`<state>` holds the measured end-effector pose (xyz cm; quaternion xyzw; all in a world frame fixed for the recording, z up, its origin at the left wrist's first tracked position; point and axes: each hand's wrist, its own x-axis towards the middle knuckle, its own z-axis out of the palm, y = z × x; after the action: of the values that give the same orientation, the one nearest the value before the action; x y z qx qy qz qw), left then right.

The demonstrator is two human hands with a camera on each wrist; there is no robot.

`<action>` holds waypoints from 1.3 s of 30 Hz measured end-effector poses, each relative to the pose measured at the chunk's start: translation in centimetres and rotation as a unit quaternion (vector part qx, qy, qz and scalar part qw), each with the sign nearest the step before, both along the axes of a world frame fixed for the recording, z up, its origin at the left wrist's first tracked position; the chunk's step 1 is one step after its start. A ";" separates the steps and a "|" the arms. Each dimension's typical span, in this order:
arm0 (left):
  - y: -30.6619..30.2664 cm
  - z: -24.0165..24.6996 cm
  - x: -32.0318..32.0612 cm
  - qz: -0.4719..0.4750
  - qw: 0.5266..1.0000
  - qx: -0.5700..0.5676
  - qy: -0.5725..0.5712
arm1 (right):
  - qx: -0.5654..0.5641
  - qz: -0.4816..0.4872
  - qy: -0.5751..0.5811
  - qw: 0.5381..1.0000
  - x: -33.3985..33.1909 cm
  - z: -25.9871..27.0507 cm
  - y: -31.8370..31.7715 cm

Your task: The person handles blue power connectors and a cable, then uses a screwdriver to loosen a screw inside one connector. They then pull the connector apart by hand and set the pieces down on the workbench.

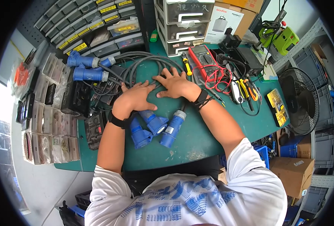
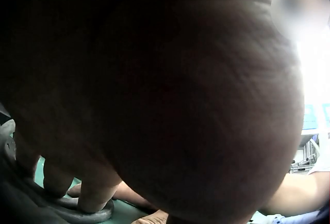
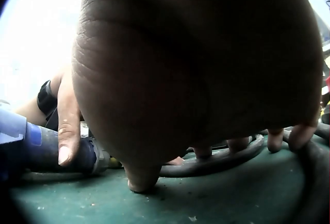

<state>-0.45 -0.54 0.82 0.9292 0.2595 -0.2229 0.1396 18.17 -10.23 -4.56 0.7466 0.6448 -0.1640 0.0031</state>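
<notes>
My left hand (image 1: 134, 99), fingers spread, rests on the near left part of a coiled dark grey cable (image 1: 128, 75). In the left wrist view its fingertips (image 2: 95, 195) press down at the cable (image 2: 85, 216). My right hand (image 1: 177, 86) lies spread at the coil's near right side. Its thumb (image 3: 143, 176) touches the table in the right wrist view, and other fingertips reach over the cable (image 3: 214, 163). Three blue industrial connectors, a left one (image 1: 139, 135), a middle one (image 1: 154, 122) and a right one (image 1: 172, 130), lie just below my hands.
More blue connectors (image 1: 88, 74) lie at the back left beside small drawers (image 1: 44, 116). On the right of the green table (image 1: 189, 143) are a red multimeter (image 1: 204, 58) with red leads, pliers (image 1: 245, 88) and a yellow bit box (image 1: 277, 107). A black fan (image 1: 299, 100) stands beyond.
</notes>
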 end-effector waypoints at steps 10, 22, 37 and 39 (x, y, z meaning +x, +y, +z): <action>0.0 0.0 0.0 -0.002 1.000 0.001 -0.006 | -0.011 -0.013 0.023 1.000 -0.3 0.2 0.1; 0.1 -0.3 0.0 -0.010 1.000 0.010 -0.005 | -0.010 -0.007 -0.018 1.000 -0.4 -0.1 0.2; 0.0 -0.3 0.2 -0.011 1.000 0.016 -0.005 | -0.040 -0.010 0.021 0.999 -0.2 1.0 0.2; -0.2 -0.3 0.1 -0.009 1.000 0.013 -0.007 | -0.041 -0.008 0.021 0.999 -0.2 0.9 0.1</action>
<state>-0.33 -0.70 0.56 0.9348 0.2533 -0.2142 0.1272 18.02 -10.09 -3.66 0.7473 0.6315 -0.2061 0.0185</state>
